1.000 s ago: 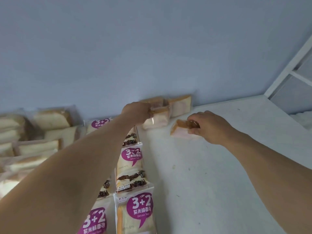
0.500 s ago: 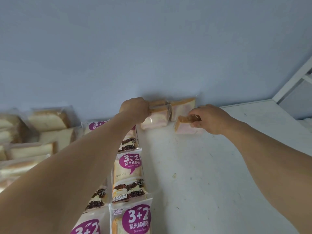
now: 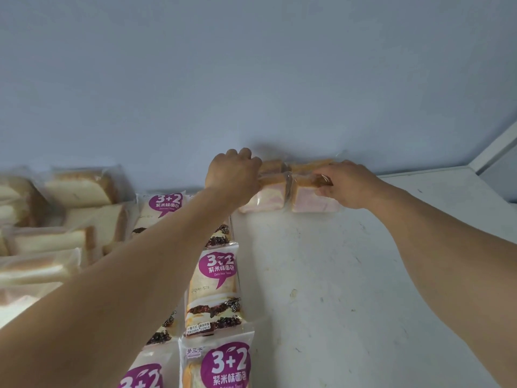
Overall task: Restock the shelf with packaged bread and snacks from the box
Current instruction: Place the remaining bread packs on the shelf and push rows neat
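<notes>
Placing step: left hand [image 3: 233,175] and right hand [image 3: 345,184] each grip a pink bread packet [image 3: 313,203] against the shelf [image 3: 363,275] back; next, I judge, release and fetch more.

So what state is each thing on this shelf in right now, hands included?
Left hand: gripping the left pink bread pack at the back wall.
Right hand: gripping the right pink bread pack, set beside the left one.
Purple 3+2 packs: lying flat in rows.
Plain toast packs: piled at left.
Shelf: bare, scuffed on the right.

right hand [image 3: 345,184] pushed pink bread pack [image 3: 310,201] back
</notes>
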